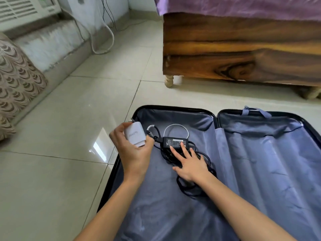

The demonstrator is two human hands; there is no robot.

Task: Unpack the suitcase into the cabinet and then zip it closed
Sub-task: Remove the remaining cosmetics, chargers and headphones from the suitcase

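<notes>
You have a pale, glossy tiled floor (pixel 60 153) under you, with open tiles to the left of the case and a strip of bare floor between its far rim and the dark-grained wooden bed frame (pixel 243 49), which stands on turned legs under a purple cover (pixel 243 6). A beige scallop-patterned cushion (pixel 15 87) crowds the left edge.

The black hard-shell suitcase (pixel 173 108) lies flat and open in front of you, both halves lined in grey-blue fabric; only the left half holds anything.

Your right hand (pixel 191 164) lies flat, fingers straight and spread, palm over the tangled black cable (pixel 187 193) and fingertips on the black rectangular power adapter (pixel 175 142). Its white label and script logo are too small to read. Behind it lies a thin white cable loop (pixel 175 126).

Your left hand (pixel 133 153) grips a white plastic plug-in charger (pixel 134 134) over the case's left rim; its grey lettering is illegible.
</notes>
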